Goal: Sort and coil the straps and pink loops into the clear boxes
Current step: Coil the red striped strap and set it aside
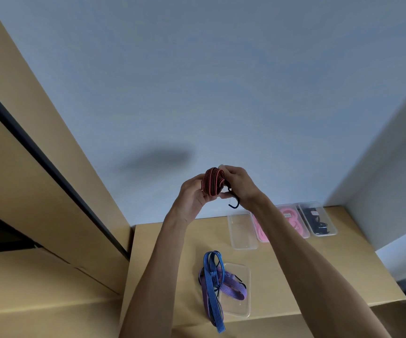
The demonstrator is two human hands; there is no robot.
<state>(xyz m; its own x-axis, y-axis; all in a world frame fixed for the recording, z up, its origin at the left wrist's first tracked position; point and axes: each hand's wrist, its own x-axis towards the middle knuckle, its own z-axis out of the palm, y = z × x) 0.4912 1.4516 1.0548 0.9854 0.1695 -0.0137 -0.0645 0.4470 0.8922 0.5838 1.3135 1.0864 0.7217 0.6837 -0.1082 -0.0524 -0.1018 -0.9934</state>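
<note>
A red striped strap is wound into a tight coil, held up in the air in front of the wall. My left hand grips the coil from the left and below. My right hand pinches it from the right, where a black hook dangles. On the wooden table below lie a blue strap and a purple strap, partly over a clear box. Three clear boxes stand at the back: an empty one, one with pink loops, one with black pieces.
A wooden cabinet with a dark slot runs along the left side. The pale wall rises behind the table, with a white corner on the right. The table's front edge lies near the bottom.
</note>
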